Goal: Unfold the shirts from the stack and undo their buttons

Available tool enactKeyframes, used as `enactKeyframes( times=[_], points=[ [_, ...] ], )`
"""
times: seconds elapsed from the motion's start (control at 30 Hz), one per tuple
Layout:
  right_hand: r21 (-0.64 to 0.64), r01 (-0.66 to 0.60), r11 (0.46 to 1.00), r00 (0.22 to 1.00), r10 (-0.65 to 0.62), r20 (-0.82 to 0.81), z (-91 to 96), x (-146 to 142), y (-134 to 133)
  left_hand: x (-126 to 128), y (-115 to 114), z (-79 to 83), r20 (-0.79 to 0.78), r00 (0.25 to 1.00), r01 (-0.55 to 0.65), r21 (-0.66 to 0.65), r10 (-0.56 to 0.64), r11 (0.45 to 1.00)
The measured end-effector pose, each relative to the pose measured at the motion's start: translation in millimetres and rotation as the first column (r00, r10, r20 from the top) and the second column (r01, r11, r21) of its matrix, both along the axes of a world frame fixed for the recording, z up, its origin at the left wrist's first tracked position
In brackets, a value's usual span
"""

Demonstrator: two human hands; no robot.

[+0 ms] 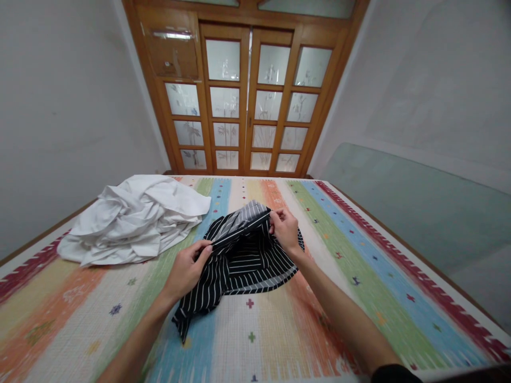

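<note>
A black garment with thin white stripes [211, 279] lies bunched in front of me, and its exact kind cannot be made out. One edge of it is lifted and stretched between my hands, showing a greyer striped side. My left hand [190, 266] pinches the left end of that edge between thumb and fingers. At the right end, my right hand [284, 230] grips the same edge with bent fingers. Below the raised edge the cloth opens into a dark fold, with a patch of crosswise stripes inside. A narrow tail of the garment trails toward me at lower left.
A crumpled white cloth [139, 223] is heaped to the left. Everything lies on a bed-like surface with a multicoloured striped cover [339, 239]. Beyond its far edge stand wooden doors with glass panes [249, 101]. Walls [59, 96] rise on both sides, with a pale green panel [399, 197] along the right.
</note>
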State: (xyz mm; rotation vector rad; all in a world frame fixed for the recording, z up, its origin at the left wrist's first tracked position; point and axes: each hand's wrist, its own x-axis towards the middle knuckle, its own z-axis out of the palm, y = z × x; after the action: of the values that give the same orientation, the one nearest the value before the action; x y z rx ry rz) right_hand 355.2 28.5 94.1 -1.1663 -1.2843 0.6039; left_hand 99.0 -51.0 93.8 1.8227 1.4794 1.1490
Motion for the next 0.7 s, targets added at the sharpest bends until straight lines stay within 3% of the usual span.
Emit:
enactKeyframes(
  times=[0.13,0.23,0.4,0.53,0.7],
  points=[
    [-0.017,-0.285,0.958,0.933,0.274,-0.233,0.4,-23,-20,9,-4,5.6,0.028,0.999,0.047,-0.015,-0.047,0.999],
    [-0.015,-0.389,0.921,0.916,0.385,-0.111,-8.2,-37,-36,18,-6,6.0,0.097,0.993,0.073,-0.034,-0.070,0.997],
    [0.054,-0.371,0.927,0.883,0.334,0.329,-22.3,-40,-45,19,-7,0.7,0.201,0.979,0.041,-0.067,-0.027,0.997],
    [0.092,-0.313,0.945,0.850,0.235,0.472,-27.1,-41,-42,17,-8,-2.1,0.192,0.981,0.034,-0.091,-0.016,0.995],
    [0.031,-0.339,0.940,0.792,0.268,0.548,-31.7,-43,-38,15,-10,-0.3,0.164,0.982,0.106,-0.077,-0.092,0.991]
  ],
)
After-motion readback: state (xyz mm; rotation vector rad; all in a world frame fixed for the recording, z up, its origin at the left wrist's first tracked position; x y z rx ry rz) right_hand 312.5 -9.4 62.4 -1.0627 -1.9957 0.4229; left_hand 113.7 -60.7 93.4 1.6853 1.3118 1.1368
